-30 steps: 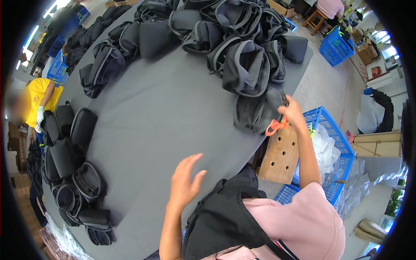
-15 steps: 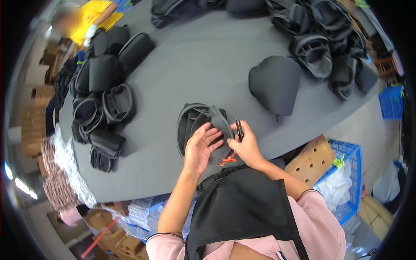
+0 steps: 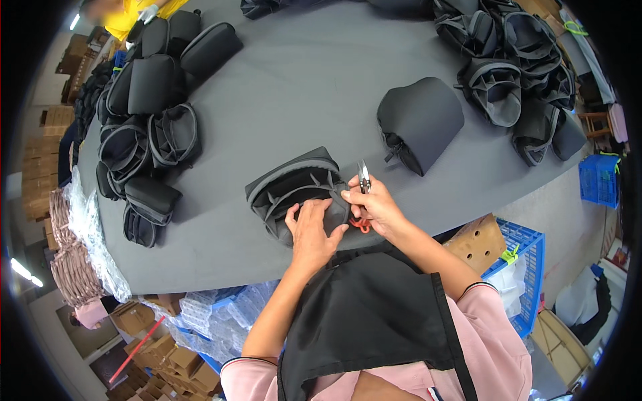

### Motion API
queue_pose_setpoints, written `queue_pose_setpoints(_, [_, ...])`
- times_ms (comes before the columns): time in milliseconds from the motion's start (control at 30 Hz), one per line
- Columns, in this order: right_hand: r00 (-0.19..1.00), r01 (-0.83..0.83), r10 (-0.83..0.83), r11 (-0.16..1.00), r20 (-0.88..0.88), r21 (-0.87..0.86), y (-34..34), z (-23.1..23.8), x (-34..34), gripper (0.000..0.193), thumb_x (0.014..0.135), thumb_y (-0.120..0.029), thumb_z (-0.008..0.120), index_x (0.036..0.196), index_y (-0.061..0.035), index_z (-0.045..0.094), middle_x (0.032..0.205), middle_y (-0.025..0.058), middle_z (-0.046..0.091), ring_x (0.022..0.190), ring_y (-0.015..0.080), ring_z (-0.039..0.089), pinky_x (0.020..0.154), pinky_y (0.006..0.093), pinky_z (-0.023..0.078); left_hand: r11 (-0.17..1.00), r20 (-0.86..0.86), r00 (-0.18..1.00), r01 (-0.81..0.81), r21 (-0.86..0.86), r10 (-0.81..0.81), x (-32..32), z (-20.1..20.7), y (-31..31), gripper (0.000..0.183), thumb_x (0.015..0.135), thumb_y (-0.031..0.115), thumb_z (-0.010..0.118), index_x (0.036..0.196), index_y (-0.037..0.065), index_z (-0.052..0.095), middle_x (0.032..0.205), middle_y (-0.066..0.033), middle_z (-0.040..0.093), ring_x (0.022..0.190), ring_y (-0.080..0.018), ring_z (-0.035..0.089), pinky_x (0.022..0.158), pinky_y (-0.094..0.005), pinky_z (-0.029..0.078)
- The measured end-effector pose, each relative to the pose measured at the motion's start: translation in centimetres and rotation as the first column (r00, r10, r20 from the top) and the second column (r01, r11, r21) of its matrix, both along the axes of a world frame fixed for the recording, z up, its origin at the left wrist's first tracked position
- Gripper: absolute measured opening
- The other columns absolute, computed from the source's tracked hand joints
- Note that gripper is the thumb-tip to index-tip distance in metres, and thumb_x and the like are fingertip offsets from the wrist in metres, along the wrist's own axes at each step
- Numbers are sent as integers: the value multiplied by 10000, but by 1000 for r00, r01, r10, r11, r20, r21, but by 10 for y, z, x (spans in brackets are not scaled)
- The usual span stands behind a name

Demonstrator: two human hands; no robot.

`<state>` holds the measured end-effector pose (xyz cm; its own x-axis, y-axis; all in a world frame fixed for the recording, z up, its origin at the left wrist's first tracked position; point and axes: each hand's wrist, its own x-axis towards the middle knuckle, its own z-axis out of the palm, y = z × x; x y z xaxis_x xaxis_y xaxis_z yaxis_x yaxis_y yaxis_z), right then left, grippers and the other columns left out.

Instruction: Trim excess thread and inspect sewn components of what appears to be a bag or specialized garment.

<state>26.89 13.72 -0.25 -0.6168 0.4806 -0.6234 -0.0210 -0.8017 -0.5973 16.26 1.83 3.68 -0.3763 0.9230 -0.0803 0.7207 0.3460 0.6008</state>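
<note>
A black zippered pouch [image 3: 294, 168] lies on the table in front of me, its top open and dividers showing inside. My left hand [image 3: 311, 230] grips its near wall, bent fingers over the rim and thumb on the outside. At the pouch's right end is my right hand [image 3: 376, 206], closed around small thread snips [image 3: 364, 175] whose blades point away from me. The thumb and forefinger of that hand also touch the pouch's edge. Below them hangs an orange cord [image 3: 362, 226]; what it is tied to is hidden.
Right of the pouch stands another black pouch [image 3: 424, 120]. More black pouches pile up at left [image 3: 157, 87] and far right [image 3: 495, 90] on the grey table [image 3: 281, 87]. A blue crate [image 3: 528, 267] stands beyond the near right edge. A person in yellow [image 3: 127, 19] is at far left.
The pouch has turned and its opening now gapes wider towards me. My left hand has rolled from palm up to palm down over the near rim. The snips remain in my right hand.
</note>
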Motion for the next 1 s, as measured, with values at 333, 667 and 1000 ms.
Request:
queue_pose_setpoints(333, [985,-163,167,983,-43,86,-29,11,-14,308,788,-58,682,1028,-17,495,709,-8,552,487,17,429,398,163,314,843,60,847,-515,-155,528,-3,-3,-11,544,796,436,640,610,-63,532,638,-218,540,641,-354,538,605,-446,413])
queue_pose_setpoints(667, [858,-509,297,606,420,612,-16,31,8,299,812,-149,635,1062,-25,528,886,96,601,757,195,610,679,318,477,810,204,786,-581,-83,584,-5,-13,-15,456,773,270,684,550,-75,486,599,-202,516,549,-328,507,546,-424,387])
queue_pose_setpoints(1000, [906,-415,366,867,211,277,-12,6,-14,161,839,-149,623,929,-34,556,743,31,576,519,42,436,448,195,332,820,311,772,-570,-49,555,-6,-16,-12,382,780,255,675,643,-80,553,640,-181,536,574,-300,537,559,-388,418])
